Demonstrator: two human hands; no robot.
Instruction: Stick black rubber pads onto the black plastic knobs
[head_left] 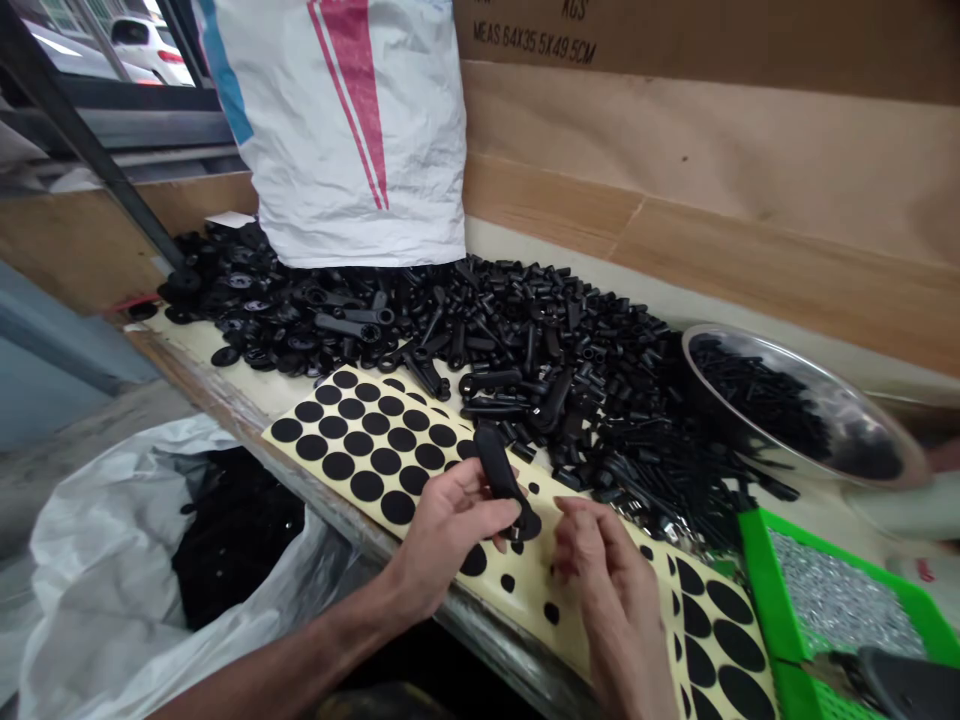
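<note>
My left hand (450,525) is shut on a black plastic lever-shaped part (496,470), whose round end sits just above a sheet of black adhesive dots on cream backing (525,610). Several dots are gone from the backing near my hands. My right hand (607,590) is beside the left, its bunched fingertips low over the sheet and close to the part's round end. I cannot tell whether those fingertips hold a dot.
A large heap of black plastic parts (525,340) covers the bench behind the sheet, below a white woven sack (352,130). A steel bowl of black pieces (795,400) stands right, near a green tray of silver screws (840,600). A white bag of black parts (232,530) sits left, below the bench edge.
</note>
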